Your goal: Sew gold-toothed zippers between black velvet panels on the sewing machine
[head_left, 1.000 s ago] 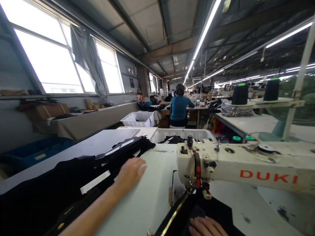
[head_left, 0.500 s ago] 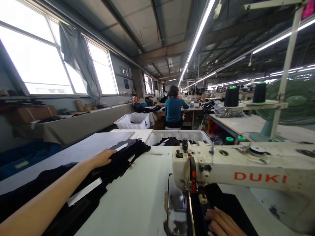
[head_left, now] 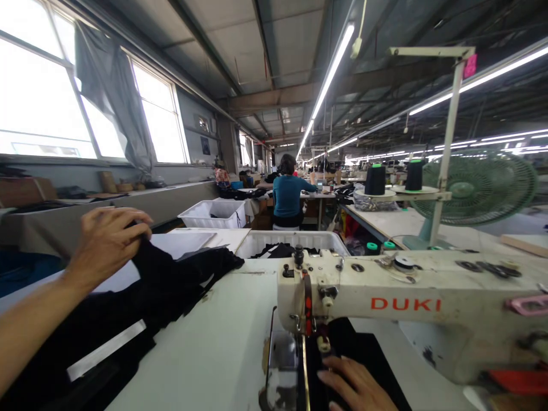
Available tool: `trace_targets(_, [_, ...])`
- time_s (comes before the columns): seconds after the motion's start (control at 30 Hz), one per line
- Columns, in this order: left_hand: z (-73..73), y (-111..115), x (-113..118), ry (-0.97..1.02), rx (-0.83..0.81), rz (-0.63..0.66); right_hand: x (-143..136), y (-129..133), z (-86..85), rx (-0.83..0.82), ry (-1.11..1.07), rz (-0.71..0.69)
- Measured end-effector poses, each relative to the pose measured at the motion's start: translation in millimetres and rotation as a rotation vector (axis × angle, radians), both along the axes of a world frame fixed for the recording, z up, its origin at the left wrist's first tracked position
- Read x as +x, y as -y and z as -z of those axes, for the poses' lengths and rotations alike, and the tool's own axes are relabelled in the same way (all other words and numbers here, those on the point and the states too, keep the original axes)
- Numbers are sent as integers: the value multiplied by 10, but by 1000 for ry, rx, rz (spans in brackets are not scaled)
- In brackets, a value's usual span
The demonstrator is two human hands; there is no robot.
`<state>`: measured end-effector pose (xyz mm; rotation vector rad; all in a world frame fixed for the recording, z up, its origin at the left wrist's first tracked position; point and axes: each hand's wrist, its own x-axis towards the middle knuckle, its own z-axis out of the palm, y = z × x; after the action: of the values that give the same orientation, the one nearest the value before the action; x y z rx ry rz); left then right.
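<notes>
Cloth [head_left: 165, 288] is blk, sewing mach. [head_left: 406, 279] off-wht (lettering [head_left: 405, 304] red).

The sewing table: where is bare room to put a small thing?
Bare: the pale tabletop between the black cloth pile and the sewing machine. Crowded: the left side, where the left hand grips lifted cloth, and before the machine, where the right hand rests on black fabric.

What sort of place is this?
Probably a garment workshop: there is a sewing machine in front, a pile of black cloth on the left, and spools of black thread.
</notes>
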<state>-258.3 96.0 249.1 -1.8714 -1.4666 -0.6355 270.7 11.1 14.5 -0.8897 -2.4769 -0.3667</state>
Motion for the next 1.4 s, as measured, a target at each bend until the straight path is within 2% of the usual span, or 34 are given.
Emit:
trace_targets(0.03, [21, 54, 197, -33, -48, 104, -31, 53, -89, -71, 11, 25])
trace_targets(0.1, [238, 190, 726, -130, -264, 410, -102, 149, -253, -241, 11, 53])
trace_targets(0.2, [854, 522, 1648, -213, -524, 730, -194, 235, -397, -450, -27, 77])
trace_targets(0.3, [1426, 893, 2350, -134, -655, 898, -231, 269, -454, -559, -38, 90])
trace_targets(0.37, [1646, 1063, 2585, -35, -621, 899, -227, 279, -484, -599, -11, 81])
trace_targets(0.43, [1764, 1157, 2657, 44, -578, 845, -219, 287, -515, -610, 38, 65])
trace_targets(0.57, [1968, 1210, 2569, 100, -495, 714, -258, 302, -503, -507, 95, 35])
trace_targets(0.63, [2111, 1211, 2518, 41, -446, 681, -311, 302, -418, -429, 51, 40])
trace_targets(0.77, [2336, 1189, 2486, -122, -366, 664, -406, 282, -126, -227, -76, 64])
trace_targets(0.83, [2349, 1169, 2489, -188, -360, 661, -413, 268, -15, -126, -68, 30])
trace_targets(0.9, [2288, 1147, 2492, -237, -378, 656, -389, 256, 9, -78, -51, -8])
trace_targets(1.03, [2074, 1097, 2489, -233, -427, 631, -310, 224, -162, -194, 24, -38])
trace_targets(1.1, [2012, 1071, 2485, -226, -438, 615, -277, 203, -256, -256, 75, -48])
trace_targets(1.2, [2026, 1044, 2481, -266, -426, 601, -250, 182, -304, -258, 114, -73])
trace_targets(1.4, [2174, 1049, 2475, -309, -385, 585, -240, 171, -208, -176, 72, -103])
